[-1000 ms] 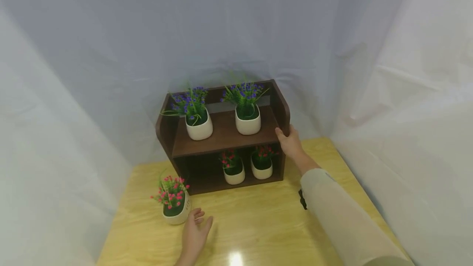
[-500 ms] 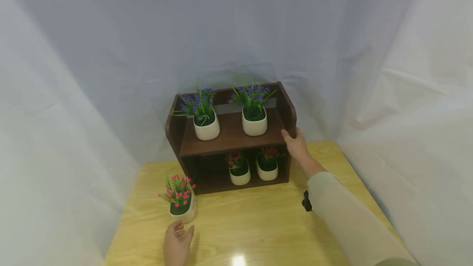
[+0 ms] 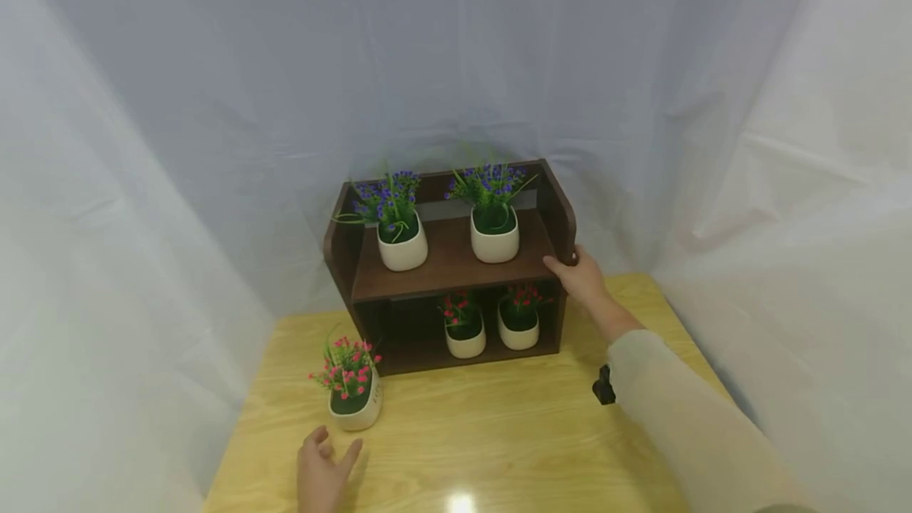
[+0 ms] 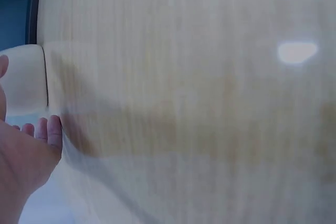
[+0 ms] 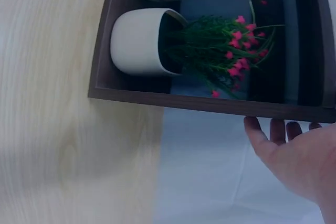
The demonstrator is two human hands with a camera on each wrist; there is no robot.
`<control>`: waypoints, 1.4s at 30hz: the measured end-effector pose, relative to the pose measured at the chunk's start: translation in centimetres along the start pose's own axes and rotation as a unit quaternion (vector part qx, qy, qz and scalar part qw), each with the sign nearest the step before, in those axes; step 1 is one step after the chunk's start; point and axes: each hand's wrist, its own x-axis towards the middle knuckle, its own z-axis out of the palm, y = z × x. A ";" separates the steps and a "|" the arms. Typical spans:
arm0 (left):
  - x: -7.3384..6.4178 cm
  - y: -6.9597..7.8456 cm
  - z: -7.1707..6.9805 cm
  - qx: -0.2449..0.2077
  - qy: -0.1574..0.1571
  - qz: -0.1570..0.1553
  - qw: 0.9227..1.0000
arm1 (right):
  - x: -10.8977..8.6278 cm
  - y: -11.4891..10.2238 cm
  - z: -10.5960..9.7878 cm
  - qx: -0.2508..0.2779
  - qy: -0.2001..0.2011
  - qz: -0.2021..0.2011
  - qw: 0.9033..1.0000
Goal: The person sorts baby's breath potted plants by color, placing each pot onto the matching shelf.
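My right hand (image 3: 583, 282) grips the right side of a dark brown two-tier wooden shelf (image 3: 445, 269). Its thumb lies over the upper board's end, and in the right wrist view the fingers (image 5: 257, 135) touch the outer side panel. Near the table's front left stands a white pot of pink flowers (image 3: 362, 408). My left hand (image 3: 321, 472) is just in front of that pot, thumb spread from the fingers, holding nothing. The left wrist view has this hand beside the white pot (image 4: 23, 80).
Two white pots with purple flowers (image 3: 495, 244) (image 3: 404, 252) stand on the upper tier. Two pots with red flowers (image 3: 518, 335) (image 3: 466, 343) sit at the lower tier's right. A small black object (image 3: 604, 386) shows by the right sleeve. White sheeting surrounds the wooden table (image 3: 463, 426).
My left hand has moved left and toward me, from the right side of the pink-flower pot to in front of it. The right hand stays on the shelf's side while the head view shifts slightly.
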 end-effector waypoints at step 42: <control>5.7 0.9 -0.1 -0.019 -0.061 0.032 0.997 | 0.7 2.2 0.3 0.044 0.025 -0.018 0.999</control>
